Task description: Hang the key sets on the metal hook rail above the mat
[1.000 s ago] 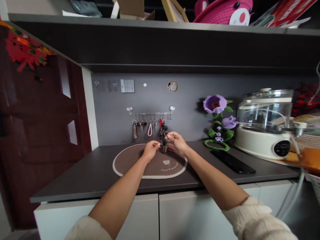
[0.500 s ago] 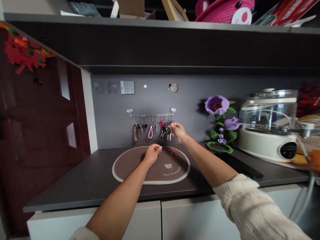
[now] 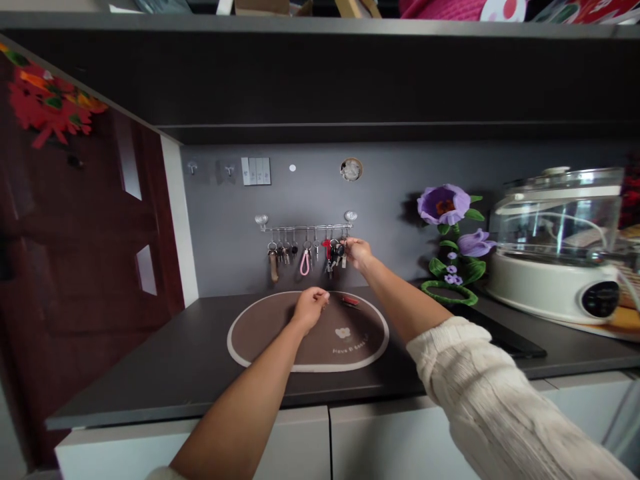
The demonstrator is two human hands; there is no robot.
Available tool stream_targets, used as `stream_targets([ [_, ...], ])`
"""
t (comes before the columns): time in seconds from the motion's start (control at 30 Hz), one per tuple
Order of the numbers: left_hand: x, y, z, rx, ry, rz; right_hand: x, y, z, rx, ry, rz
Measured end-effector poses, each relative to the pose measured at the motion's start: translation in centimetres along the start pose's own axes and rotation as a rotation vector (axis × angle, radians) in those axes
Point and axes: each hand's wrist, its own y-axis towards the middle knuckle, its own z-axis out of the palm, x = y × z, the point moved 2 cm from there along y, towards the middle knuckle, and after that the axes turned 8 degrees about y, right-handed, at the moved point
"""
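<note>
The right hand [image 3: 358, 252], its fingertips pinched on the keys [image 3: 344, 261] at the right end of the rail [image 3: 306, 228], appears to be hanging them, so the next move calls for seating them before release, while the left hand [image 3: 311, 309] hovers curled over the mat [image 3: 267, 335], contents unclear.

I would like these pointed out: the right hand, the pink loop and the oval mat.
Right hand [image 3: 359, 254]: head view, back of the hand.
Pink loop [image 3: 301, 264]: head view, left side of its band.
Oval mat [image 3: 267, 331]: head view, bare left part.
</note>
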Motion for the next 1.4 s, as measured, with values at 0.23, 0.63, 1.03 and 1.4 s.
stream_targets([
  [0.23,-0.2,-0.1,0.0,-0.009,-0.001,-0.003,-0.7,0.9,-0.2,-0.004,0.039,0.059],
  [0.63,0.1,0.0,0.1,-0.003,-0.017,-0.006,-2.3,1.4,-1.0,0.001,0.019,0.034],
  [1.03,-0.1,0.0,0.1,-0.001,-0.010,-0.012,-3.5,2.9,-2.6,-0.007,-0.093,-0.004],
  [1.4,-0.2,-0.1,0.0,-0.007,-0.010,-0.006,-3.7,2.3,-3.8,0.023,-0.169,-0.071],
])
